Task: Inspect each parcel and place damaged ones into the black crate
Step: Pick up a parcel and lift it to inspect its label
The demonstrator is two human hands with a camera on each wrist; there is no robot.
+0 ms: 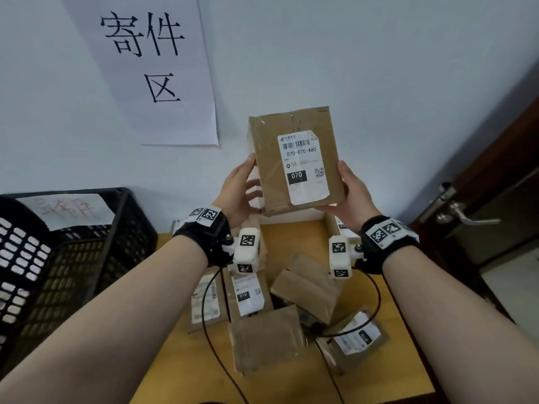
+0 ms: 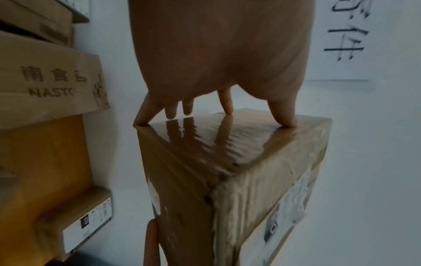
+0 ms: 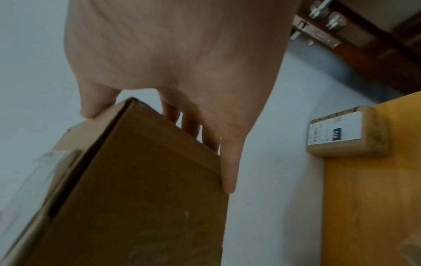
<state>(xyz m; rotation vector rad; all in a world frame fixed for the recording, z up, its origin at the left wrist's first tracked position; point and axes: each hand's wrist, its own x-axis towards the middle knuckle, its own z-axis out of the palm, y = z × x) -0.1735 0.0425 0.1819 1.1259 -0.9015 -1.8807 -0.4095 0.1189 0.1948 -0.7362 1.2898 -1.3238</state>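
Cardboard parcel [image 1: 294, 161] was held up for a look, left hand [image 1: 237, 189] and right hand [image 1: 354, 196] fingers [image 2: 282, 115] pinching its sides.

Both hands, left [image 1: 237, 189] and right [image 1: 354, 195], hold a parcel [image 1: 294, 160] (labelled 070) above the table [image 1: 285, 237].

A yellowish wooden table [image 1: 294, 237] stands against the pale wall. Several brown cardboard parcels [image 1: 306, 287] lie scattered on it, some with white shipping labels up, one marked 010 [image 1: 248, 295]. Thin black cables [image 1: 210, 339] trail across them.
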